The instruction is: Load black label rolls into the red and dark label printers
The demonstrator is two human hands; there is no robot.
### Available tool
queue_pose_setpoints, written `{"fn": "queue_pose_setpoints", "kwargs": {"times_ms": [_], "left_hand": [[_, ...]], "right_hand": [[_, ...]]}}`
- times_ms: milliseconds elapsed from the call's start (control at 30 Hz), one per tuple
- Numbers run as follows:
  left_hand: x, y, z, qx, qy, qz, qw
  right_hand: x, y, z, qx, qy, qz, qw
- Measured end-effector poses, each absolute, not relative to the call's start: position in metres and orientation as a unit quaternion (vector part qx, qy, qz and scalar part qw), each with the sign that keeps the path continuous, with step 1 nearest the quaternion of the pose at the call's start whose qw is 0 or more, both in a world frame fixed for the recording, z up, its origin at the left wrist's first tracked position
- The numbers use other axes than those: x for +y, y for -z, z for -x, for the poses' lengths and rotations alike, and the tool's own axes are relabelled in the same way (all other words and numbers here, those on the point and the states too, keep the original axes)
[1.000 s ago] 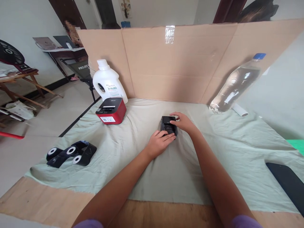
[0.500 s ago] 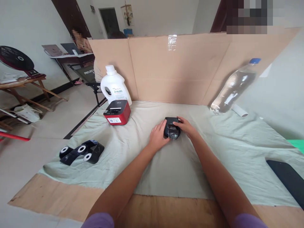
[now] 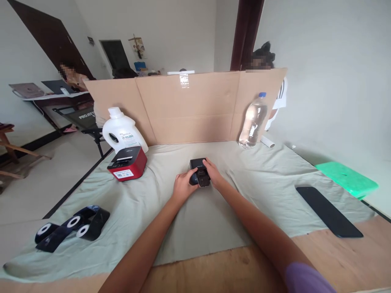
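Observation:
A small black boxy device [image 3: 198,163] rests on the cloth in front of me, between my hands. A dark flap-like part [image 3: 203,179] juts from its near side; I cannot tell the device's exact kind. My left hand [image 3: 183,185] is closed around its left side, thumb at the front near the flap. On the other side my right hand [image 3: 214,173] grips it, with the thumb over the top right edge. The undersides of the fingers are partly hidden.
Left on the cloth are black ribbon rolls [image 3: 75,222], a red and black printer [image 3: 127,163] and a white jug [image 3: 124,130]. A cardboard screen [image 3: 189,110], clear bottle [image 3: 253,122] and paper tube [image 3: 268,141] stand behind. A black slab [image 3: 330,211] and green object [image 3: 348,179] are right.
My view has swung to the right and tilted up a little. Both hands still hold the black device; its near flap-like part now looks darker and juts out more.

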State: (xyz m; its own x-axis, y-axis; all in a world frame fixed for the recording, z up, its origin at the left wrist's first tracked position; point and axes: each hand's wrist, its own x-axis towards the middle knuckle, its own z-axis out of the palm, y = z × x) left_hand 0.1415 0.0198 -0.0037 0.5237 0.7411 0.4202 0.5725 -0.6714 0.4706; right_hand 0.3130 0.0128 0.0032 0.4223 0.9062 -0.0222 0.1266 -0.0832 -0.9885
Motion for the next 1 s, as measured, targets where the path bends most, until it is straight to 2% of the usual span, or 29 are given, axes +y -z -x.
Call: {"fn": "queue_pose_setpoints", "kwargs": {"times_ms": [233,400,567,767,900,1000], "left_hand": [[0.014,-0.019,-0.260,0.335,-0.295,-0.882,0.148],[0.016,-0.020,-0.368,0.310,-0.260,-0.900,0.160],[0.011,-0.004,-0.425,0.297,-0.249,-0.904,0.178],[0.003,0.011,-0.432,0.302,-0.238,-0.910,0.154],[0.007,0.011,-0.392,0.281,-0.235,-0.922,0.129],[0.023,0.001,-0.321,0.289,-0.277,-0.908,0.126]], "right_hand": [[-0.014,-0.022,-0.428,-0.368,-0.241,0.643,0.628],[-0.034,-0.028,-0.523,-0.337,-0.251,0.622,0.661],[-0.049,-0.011,-0.572,-0.323,-0.235,0.633,0.663],[-0.046,0.005,-0.585,-0.331,-0.185,0.682,0.625],[-0.040,-0.008,-0.580,-0.387,-0.056,0.740,0.547],[-0.034,-0.024,-0.557,-0.484,0.049,0.729,0.482]]}}
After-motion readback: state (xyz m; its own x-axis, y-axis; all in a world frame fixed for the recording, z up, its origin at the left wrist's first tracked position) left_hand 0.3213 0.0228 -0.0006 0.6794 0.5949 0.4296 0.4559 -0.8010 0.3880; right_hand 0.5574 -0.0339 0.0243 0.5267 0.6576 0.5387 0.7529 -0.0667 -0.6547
